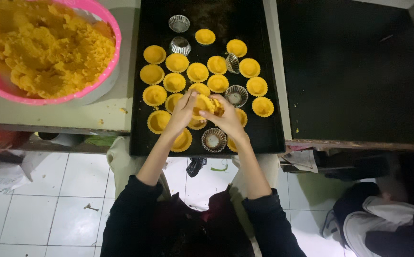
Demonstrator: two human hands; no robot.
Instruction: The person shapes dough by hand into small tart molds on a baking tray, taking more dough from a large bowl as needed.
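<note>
Premises present as a small food-preparation area, most likely a home or cottage baking kitchen. Evidence: directly beneath the hands, a black baking tray carries rows of yellow pastry shells and fluted metal tart moulds. Well to the left of the hands, a pink bowl holds a heap of yellow dough. To the right, a second black tray lies flat. Below the hands, a white tiled floor shows scraps and litter.

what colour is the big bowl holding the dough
Pink bowl, seen best in the head view, filled with yellow-orange dough.
</note>
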